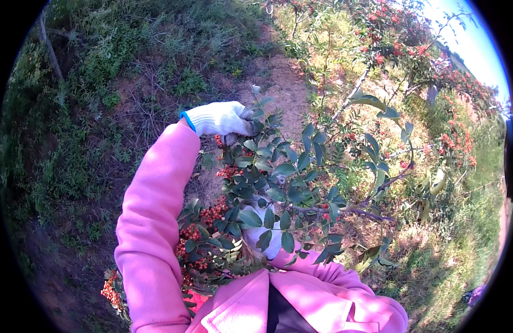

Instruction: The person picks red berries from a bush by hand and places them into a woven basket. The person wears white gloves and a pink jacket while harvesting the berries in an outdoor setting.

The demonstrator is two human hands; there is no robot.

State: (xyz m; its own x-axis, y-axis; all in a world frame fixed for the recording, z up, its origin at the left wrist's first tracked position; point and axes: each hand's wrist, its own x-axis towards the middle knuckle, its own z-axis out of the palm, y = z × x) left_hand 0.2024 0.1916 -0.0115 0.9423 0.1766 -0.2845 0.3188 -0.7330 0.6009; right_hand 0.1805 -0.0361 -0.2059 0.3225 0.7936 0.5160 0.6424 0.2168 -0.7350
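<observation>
My left hand (226, 120), in a white knit glove with a blue cuff and greyish fingers, reaches out to the far end of a leafy branch (278, 166). Its fingers are curled in around the branch tip, next to a few red berries (219, 141). Nearer my body, my right hand (266, 230), also in a white glove, is among the green leaves of the same branch. Foliage covers most of its fingers, so their grip is hidden. Clusters of small red berries (213, 213) hang between my left arm and the right hand.
Another berry cluster (111, 291) hangs at the lower left by my pink sleeve (151, 216). A bare dirt strip (287, 91) runs ahead, with low green weeds (129, 50) on its left. Shrubs with red berries (456, 141) stand at the right.
</observation>
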